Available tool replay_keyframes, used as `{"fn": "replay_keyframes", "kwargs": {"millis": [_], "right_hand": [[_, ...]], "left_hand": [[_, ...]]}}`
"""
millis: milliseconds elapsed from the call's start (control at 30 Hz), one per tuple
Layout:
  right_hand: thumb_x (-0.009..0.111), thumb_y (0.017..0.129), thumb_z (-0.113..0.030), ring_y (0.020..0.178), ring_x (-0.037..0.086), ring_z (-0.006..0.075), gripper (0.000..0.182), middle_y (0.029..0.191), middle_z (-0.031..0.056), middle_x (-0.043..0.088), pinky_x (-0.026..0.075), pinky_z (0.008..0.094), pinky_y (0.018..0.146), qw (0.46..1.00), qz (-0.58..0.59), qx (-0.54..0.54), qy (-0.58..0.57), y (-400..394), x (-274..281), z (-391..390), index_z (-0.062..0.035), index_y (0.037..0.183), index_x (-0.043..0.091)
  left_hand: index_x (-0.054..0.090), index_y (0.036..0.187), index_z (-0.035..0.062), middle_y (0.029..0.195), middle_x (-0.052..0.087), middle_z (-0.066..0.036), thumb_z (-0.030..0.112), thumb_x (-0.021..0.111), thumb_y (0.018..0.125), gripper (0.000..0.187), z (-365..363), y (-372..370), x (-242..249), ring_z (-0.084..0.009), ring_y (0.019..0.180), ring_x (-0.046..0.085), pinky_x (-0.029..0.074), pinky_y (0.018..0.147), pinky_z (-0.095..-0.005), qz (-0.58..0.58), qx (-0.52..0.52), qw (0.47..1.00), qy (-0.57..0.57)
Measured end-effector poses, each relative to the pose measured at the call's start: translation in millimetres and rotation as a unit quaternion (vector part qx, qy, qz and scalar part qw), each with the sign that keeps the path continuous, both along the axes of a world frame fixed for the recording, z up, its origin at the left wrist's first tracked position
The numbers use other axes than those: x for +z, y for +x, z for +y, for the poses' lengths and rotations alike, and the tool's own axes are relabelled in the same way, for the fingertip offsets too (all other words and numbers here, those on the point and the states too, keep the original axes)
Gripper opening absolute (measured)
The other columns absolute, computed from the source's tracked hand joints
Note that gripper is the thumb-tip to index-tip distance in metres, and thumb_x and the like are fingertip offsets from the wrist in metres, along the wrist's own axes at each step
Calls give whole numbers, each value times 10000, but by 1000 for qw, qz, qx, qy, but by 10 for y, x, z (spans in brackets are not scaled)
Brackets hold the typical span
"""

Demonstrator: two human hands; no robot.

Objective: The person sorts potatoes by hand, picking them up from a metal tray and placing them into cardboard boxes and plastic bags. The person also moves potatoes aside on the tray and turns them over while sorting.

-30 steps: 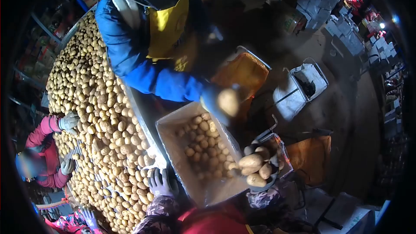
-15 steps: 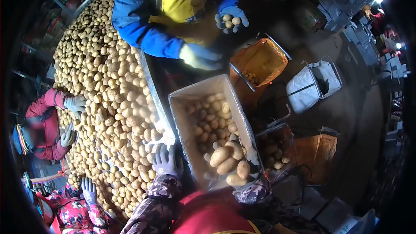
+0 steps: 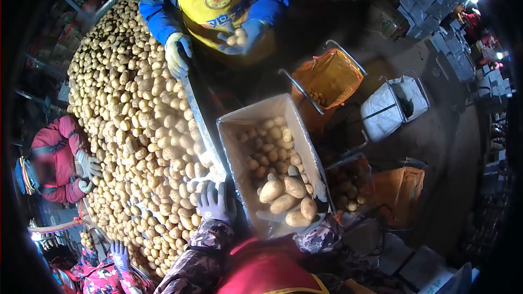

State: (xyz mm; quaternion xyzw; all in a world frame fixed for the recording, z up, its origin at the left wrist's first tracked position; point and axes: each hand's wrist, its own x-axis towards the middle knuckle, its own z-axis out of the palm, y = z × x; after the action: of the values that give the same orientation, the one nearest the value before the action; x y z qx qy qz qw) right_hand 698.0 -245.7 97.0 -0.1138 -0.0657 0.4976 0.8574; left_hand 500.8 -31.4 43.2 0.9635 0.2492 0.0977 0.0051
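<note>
My left hand [image 3: 214,203], in a grey-purple glove, rests with fingers apart at the edge of a broad heap of potatoes [image 3: 144,152]. Over a lined carton [image 3: 233,158], my gloved right hand [image 3: 320,193] cradles several large potatoes [image 3: 284,203]. They cover most of the palm, and fingertips show between and beside them. Smaller potatoes [image 3: 267,144] lie inside the carton below. Camouflage-patterned sleeves cover both my forearms.
A metal table edge [image 3: 202,122] borders the heap. Across from me stands a co-worker in a yellow apron [image 3: 210,0] holding small potatoes [image 3: 237,38]. Two other workers reach in from the left. Orange bags [image 3: 329,79] and a white bag [image 3: 389,109] stand on frames at right.
The co-worker in the apron has drawn the potato-holding hand inward and moved the other hand to the table edge. My right hand still holds its potatoes, tilted slightly differently.
</note>
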Motion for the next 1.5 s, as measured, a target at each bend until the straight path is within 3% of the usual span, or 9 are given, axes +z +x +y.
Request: {"fn": "replay_keyframes", "kwargs": {"millis": [600, 1033, 1200, 1267, 1333, 1400, 1433, 1467, 1500], "right_hand": [[435, 1114, -162, 1344, 473, 141, 360, 1350, -9, 509, 477, 309, 1128, 992, 35, 12, -122, -85, -175, 397, -49, 1455, 456], [433, 1121, -184, 1333, 492, 115, 381, 1344, -24, 523, 495, 293, 1116, 990, 83, 83, -80, -280, -162, 256, -47, 1476, 450], [433, 1124, -192, 1328, 499, 106, 389, 1342, -30, 528, 502, 287, 1111, 988, 77, 116, -71, -467, -53, 166, -46, 1484, 448], [432, 1125, -195, 1327, 502, 102, 392, 1341, -32, 530, 505, 285, 1109, 987, 76, 129, -64, -550, -12, 169, -46, 1487, 447], [432, 1126, -199, 1325, 505, 98, 396, 1340, -34, 532, 508, 282, 1107, 985, 76, 140, -61, -632, 29, 152, -46, 1490, 446], [432, 1127, -202, 1323, 508, 94, 399, 1339, -37, 534, 511, 280, 1105, 984, 75, 150, -61, -726, 61, 145, -45, 1493, 446], [432, 1127, -204, 1322, 510, 92, 401, 1339, -38, 535, 512, 279, 1104, 983, 77, 157, -61, -769, 71, 141, -45, 1495, 445], [432, 1128, -205, 1322, 511, 90, 402, 1338, -39, 536, 514, 277, 1103, 982, 78, 164, -61, -809, 89, 141, -45, 1497, 445], [432, 1128, -207, 1321, 513, 88, 404, 1338, -40, 537, 515, 276, 1103, 980, 82, 169, -59, -845, 105, 148, -45, 1498, 444]], "left_hand": [[643, 1315, 122, 1304, 614, -214, 276, 714, 793, 549, 12, 95, 142, -435, 1228, 589, 443, 988, -625, -45, -6, 999, -4], [640, 1337, 131, 1295, 615, -215, 324, 735, 805, 574, -13, 65, 110, -446, 1228, 581, 429, 1015, -631, -55, -1, 998, 18], [615, 1385, 155, 1362, 582, -198, 283, 731, 803, 607, -5, -16, 164, -448, 1305, 516, 390, 1086, -603, -60, 7, 996, -65], [621, 1364, 95, 1368, 598, -201, 211, 723, 810, 575, -29, -92, 204, -450, 1296, 528, 404, 1099, -574, -162, 39, 980, -113], [605, 1343, -19, 1282, 660, -226, 155, 646, 938, 443, -153, -229, 146, -412, 1180, 623, 487, 1043, -495, -332, 105, 910, -226], [590, 1378, -24, 1292, 659, -187, 181, 583, 1016, 416, -582, -146, 1014, -301, 1173, 635, 498, 1033, -423, -400, 259, 690, -544], [563, 1419, -23, 1307, 648, -140, 205, 553, 1044, 439, -685, -241, 1115, -215, 1194, 610, 488, 1046, -369, -389, 195, 692, -575], [561, 1430, 0, 1312, 653, -137, 197, 572, 1038, 439, -695, -405, 1035, -193, 1209, 607, 478, 1065, -347, -308, 143, 754, -563], [564, 1432, 10, 1324, 653, -129, 202, 574, 1041, 436, -744, -420, 1208, -192, 1231, 603, 474, 1073, -342, -275, 137, 754, -580]]}}
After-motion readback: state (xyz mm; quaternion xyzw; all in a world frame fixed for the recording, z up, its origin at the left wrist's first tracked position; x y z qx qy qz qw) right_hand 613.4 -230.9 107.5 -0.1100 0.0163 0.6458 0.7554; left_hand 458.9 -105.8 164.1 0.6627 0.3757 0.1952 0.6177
